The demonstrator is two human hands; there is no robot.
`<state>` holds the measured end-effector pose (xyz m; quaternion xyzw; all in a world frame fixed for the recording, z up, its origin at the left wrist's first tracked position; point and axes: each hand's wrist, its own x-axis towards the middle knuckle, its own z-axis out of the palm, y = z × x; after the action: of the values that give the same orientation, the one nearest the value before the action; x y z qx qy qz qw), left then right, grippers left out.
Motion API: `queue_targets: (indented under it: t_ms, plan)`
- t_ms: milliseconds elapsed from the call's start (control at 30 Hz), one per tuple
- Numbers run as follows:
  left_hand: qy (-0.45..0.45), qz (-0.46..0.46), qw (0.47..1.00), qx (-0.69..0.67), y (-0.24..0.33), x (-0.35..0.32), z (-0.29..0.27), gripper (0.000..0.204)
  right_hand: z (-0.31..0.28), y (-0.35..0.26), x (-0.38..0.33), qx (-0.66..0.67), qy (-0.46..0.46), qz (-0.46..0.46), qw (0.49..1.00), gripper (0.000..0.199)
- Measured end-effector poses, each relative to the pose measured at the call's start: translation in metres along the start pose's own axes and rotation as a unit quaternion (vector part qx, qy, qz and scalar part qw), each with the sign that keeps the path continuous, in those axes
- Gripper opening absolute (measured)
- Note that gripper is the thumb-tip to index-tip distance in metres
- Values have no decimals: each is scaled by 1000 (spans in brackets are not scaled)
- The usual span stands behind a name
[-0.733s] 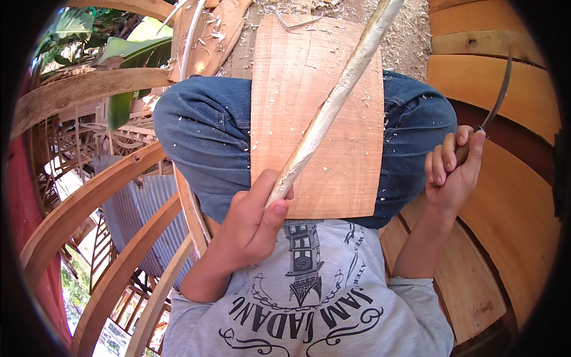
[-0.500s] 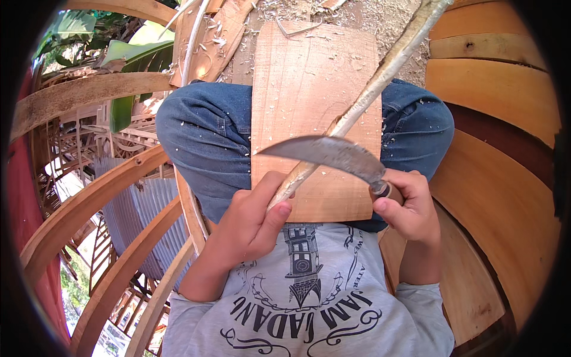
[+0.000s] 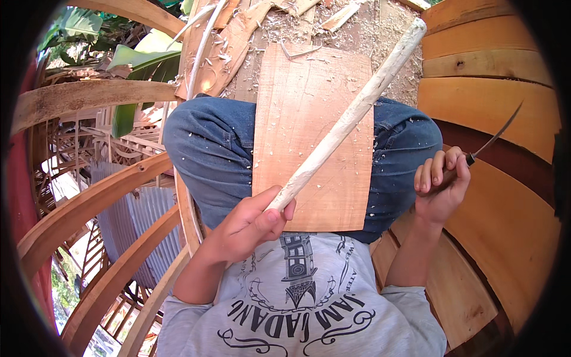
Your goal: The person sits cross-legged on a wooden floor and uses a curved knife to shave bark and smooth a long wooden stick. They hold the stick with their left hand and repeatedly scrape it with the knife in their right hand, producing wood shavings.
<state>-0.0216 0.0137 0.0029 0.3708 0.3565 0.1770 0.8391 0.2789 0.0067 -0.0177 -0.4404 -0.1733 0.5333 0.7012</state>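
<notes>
**Holding a pale stick and a curved knife well apart**

Grasping the stick close to its lower end with the left grip, slanted up to the right above the wooden board across the legs. Clenched round the knife's handle with the right grip, out to the right, pointing the blade up and outward.

Could nick the left thumb by bringing the edge too near the stick's held end. Could also let the stick roll or wobble, judging by support from one end only. Might upset the board by shifting the legs.

Cannot see the stick's lower tip, wrapped in fingers, nor much of the handle. Hard to read the blade's face, almost edge-on. Cannot tell touching from hovering between stick and board.
</notes>
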Motion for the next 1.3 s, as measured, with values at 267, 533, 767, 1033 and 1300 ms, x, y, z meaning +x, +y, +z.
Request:
queue_targets:
  t_ms: [267, 533, 767, 1033, 1300]
  plan:
    - [-30, -2, 999, -20, 6, 12, 4, 35, 26, 42, -36, -509, -210, -85, 830, 31]
    - [-24, 17, 994, 105, 20, 7, 19, 28, 15, 39, -10, -632, -112, -221, 734, 68]
    - [-62, -13, 998, -7, 8, 6, 24, 30, 0, 41, 27, -527, 26, -194, 827, 69]
    - [-47, -5, 986, -161, -8, -1, 19, 38, 10, 18, -2, -534, -97, -132, 830, 64]
    - [27, 45, 999, 1, -1, 1, 42, 38, 19, 40, 1, -625, -107, -217, 742, 69]
